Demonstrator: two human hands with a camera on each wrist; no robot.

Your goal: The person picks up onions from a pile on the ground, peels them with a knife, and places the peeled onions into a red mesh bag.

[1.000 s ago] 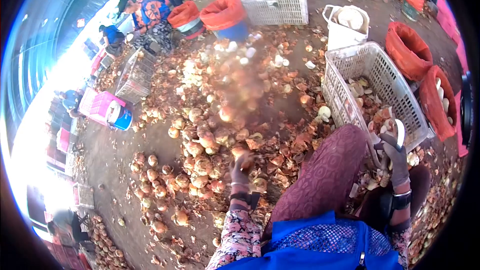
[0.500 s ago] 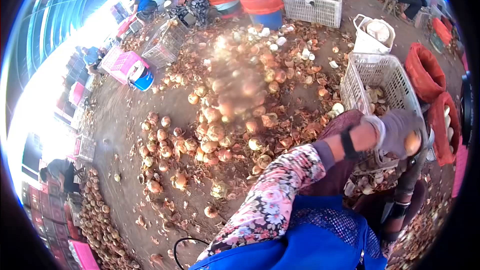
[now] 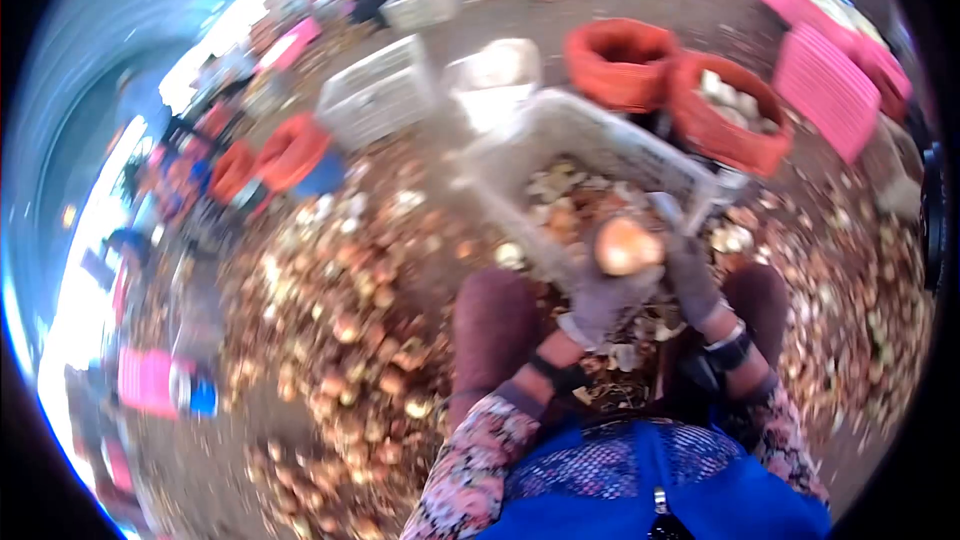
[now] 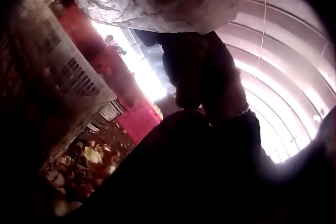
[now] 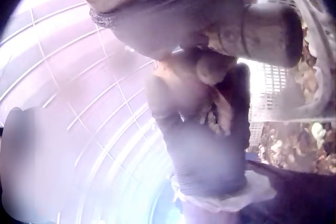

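Note:
In the head view the gloved left hand (image 3: 603,302) holds an onion (image 3: 628,246) over the near end of a white crate (image 3: 476,180). Close on its right, the gloved right hand (image 3: 692,278) has a pale, blurred tool (image 3: 664,206) rising from it. The right wrist view shows the right hand (image 5: 157,24) curled round a thick cylindrical handle (image 5: 270,35), with the left hand (image 5: 210,153) just below, holding the onion (image 5: 178,79). In the left wrist view the left hand (image 4: 157,1) is at the top, above the dark right hand (image 4: 199,71).
Peels and bits lie inside the crate. Beyond it stand red-lined tubs (image 3: 622,60), one holding pale onions, and a white bucket (image 3: 492,90). Onions and skins (image 3: 350,340) cover the ground at left. A pink crate (image 3: 828,90) is at the upper right.
The left hand went from the onion pile to beside the right hand, bringing an onion. The head view has swung right, bringing the crate and both hands toward the centre.

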